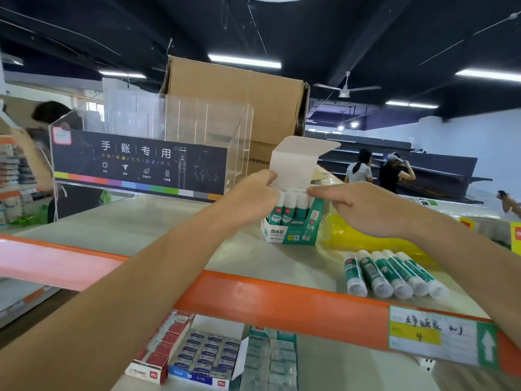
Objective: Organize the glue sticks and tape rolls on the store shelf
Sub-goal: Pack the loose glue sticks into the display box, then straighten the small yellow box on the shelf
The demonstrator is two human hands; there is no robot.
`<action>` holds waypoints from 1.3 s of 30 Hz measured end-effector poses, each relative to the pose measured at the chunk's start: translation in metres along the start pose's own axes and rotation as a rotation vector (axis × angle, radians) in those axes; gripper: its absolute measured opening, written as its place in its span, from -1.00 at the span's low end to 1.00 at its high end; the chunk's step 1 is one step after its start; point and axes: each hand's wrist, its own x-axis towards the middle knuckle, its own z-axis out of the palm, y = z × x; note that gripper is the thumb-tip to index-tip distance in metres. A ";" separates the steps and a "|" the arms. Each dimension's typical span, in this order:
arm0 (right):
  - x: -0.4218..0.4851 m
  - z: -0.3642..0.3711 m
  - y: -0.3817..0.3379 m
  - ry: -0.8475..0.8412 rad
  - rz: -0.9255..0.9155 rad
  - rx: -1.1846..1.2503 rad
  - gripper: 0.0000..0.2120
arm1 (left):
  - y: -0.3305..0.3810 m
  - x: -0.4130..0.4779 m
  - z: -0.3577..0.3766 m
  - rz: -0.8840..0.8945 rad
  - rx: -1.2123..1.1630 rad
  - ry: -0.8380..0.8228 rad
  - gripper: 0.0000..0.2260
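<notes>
A white and green box of glue sticks stands on the top shelf, its white lid flap raised. Upright sticks with white caps fill it. My left hand grips the box's upper left side at the flap. My right hand pinches the caps at the box's upper right edge. Several loose green and white glue sticks lie side by side on the shelf, near its orange front rail, below my right forearm. No tape rolls are visible.
A clear acrylic display with a dark banner and a large cardboard carton stand behind the box. Yellow plastic packaging lies to the right. Small product boxes fill the lower shelf. A price label hangs on the orange rail. People stand at distant shelves.
</notes>
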 end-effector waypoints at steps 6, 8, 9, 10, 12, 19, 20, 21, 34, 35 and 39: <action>-0.006 0.001 -0.004 -0.001 0.015 0.046 -0.55 | 0.002 0.000 0.000 -0.001 0.012 0.001 -0.49; -0.007 -0.002 -0.003 0.112 0.041 0.098 -0.58 | 0.003 -0.001 0.000 0.003 -0.006 0.015 -0.49; -0.006 -0.004 -0.001 0.186 0.060 0.124 -0.60 | 0.003 -0.001 0.000 0.006 -0.016 0.026 -0.49; -0.004 -0.007 0.001 0.257 0.095 0.181 -0.62 | 0.003 -0.002 0.000 0.010 -0.023 0.038 -0.49; 0.000 -0.014 0.001 0.348 0.159 0.389 -0.61 | 0.004 -0.003 0.000 0.009 -0.044 0.052 -0.49; 0.008 -0.020 -0.016 0.306 0.077 0.499 -0.68 | 0.002 -0.003 -0.001 -0.002 -0.101 0.056 -0.50; 0.009 -0.021 -0.017 0.288 0.083 0.532 -0.69 | 0.003 -0.003 -0.002 -0.003 -0.115 0.070 -0.51; 0.009 -0.021 -0.017 0.275 0.089 0.561 -0.69 | 0.003 -0.004 -0.002 0.002 -0.138 0.089 -0.54; -0.006 -0.015 -0.004 0.180 -0.012 0.173 -0.82 | 0.001 -0.014 0.009 0.297 0.349 0.158 -0.68; -0.004 -0.015 -0.003 0.170 -0.014 0.136 -0.77 | 0.000 -0.013 0.010 0.298 0.384 0.160 -0.67; 0.006 -0.015 -0.008 0.128 -0.072 -0.073 -0.52 | -0.003 -0.008 0.010 0.301 0.541 0.192 -0.62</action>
